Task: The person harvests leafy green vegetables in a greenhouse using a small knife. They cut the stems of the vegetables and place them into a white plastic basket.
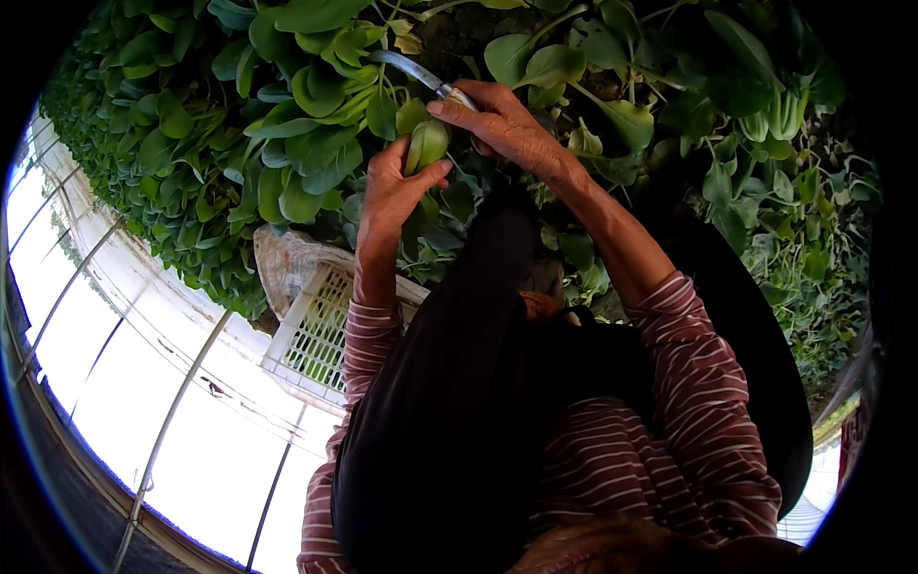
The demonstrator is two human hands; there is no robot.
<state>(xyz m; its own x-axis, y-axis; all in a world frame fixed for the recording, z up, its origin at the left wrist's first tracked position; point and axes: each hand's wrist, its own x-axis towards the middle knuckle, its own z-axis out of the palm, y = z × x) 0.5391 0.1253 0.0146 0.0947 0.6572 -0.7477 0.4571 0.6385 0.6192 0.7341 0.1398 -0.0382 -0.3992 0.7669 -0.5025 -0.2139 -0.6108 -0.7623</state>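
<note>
A small head of leafy greens, like bok choy (428, 146), is held by its pale green base in my left hand (404, 183), with its leaves hanging down below the hand. My right hand (502, 125) grips the handle of a sickle just above and to the right of it. The curved metal blade (409, 66) points to the upper left, over the leaves of growing greens (315, 136); its tip lies against the foliage. Both hands are close together but apart.
A white plastic crate (315, 337) holding greens stands left of my leg, with a pale woven sack (283, 258) at its far edge. Dense greens grow at the upper left. Cut heads (782, 118) and loose leaves lie at the right. Plastic sheeting on a frame (186, 380) runs along the left.
</note>
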